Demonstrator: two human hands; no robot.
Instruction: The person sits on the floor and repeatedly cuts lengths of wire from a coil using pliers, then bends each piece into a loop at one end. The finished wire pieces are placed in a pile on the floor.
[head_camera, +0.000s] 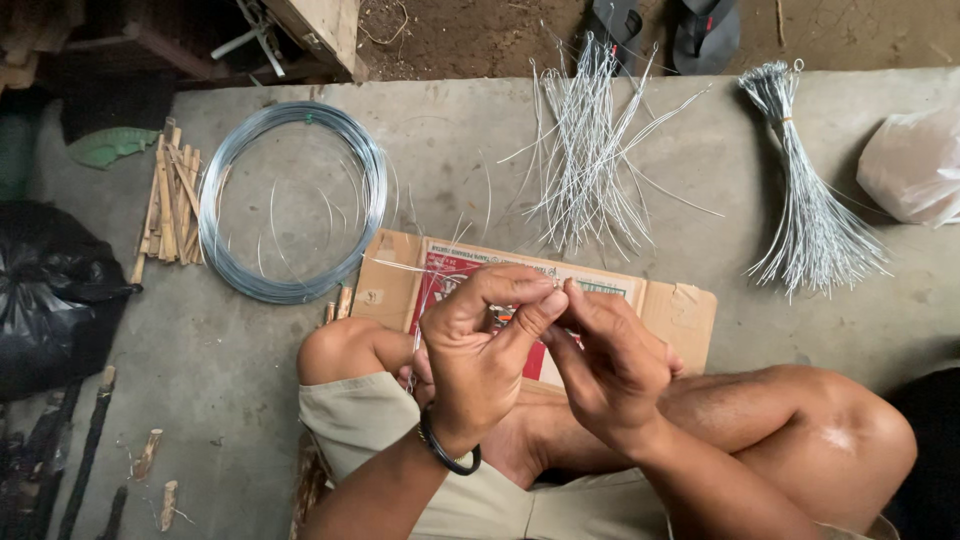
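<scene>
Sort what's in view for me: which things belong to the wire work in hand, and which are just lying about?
In the job:
left hand and right hand, pinching a thin wire
wire coil
loose cut wires
tied wire bundle
flattened cardboard box beneath the hands

Lying about:
wood sticks
black bag
plastic bag
sandals

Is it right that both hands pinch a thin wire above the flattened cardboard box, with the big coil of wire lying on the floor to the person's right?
Not quite: the head view shows the coil of wire on the person's left, beside the wooden sticks. The rest holds: left hand and right hand pinch a thin wire above the flattened cardboard box.
</scene>
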